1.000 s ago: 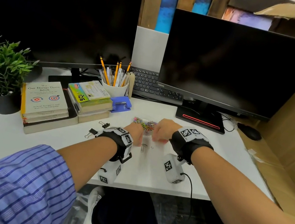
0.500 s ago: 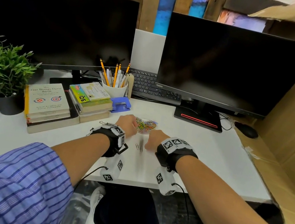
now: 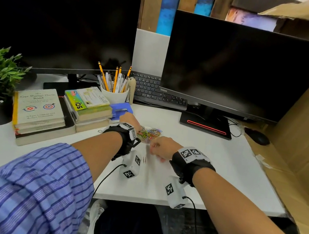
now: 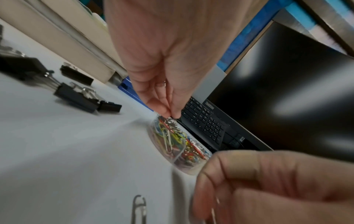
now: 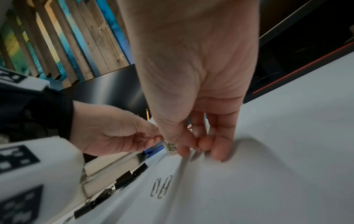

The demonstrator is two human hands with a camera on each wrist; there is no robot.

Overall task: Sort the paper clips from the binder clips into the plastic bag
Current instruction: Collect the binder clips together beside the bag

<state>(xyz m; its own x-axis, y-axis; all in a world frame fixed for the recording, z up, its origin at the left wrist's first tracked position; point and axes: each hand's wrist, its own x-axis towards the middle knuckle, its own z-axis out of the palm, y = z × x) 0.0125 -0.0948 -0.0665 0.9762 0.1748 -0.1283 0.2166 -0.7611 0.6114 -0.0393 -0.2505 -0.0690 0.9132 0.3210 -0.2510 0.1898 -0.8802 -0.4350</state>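
Since half a second ago the left hand (image 3: 130, 122) has moved further toward the back edge of the tabletop (image 3: 242, 172), now close to the blue hole punch (image 3: 121, 111); the right hand (image 3: 161, 147) has stayed just in front of the plastic bag (image 3: 149, 134), a little more to the right; the bag itself has not shifted, near the middle of the tabletop, packed with coloured paper clips (image 4: 172, 139). The left hand pinches the bag's top edge between thumb and fingertips (image 4: 162, 111); the right hand's fingers (image 5: 220, 145) are curled, pinching the bag's near edge, with something small and metallic between thumb and forefinger, too blurred to name. 2 loose silver paper clips (image 5: 161, 188) lie on the tabletop in front of the bag, between the wrists; black binder clips (image 4: 76, 97) sit in a scattered row to the left, beside the stacked books (image 3: 87, 109), apart from the bag.
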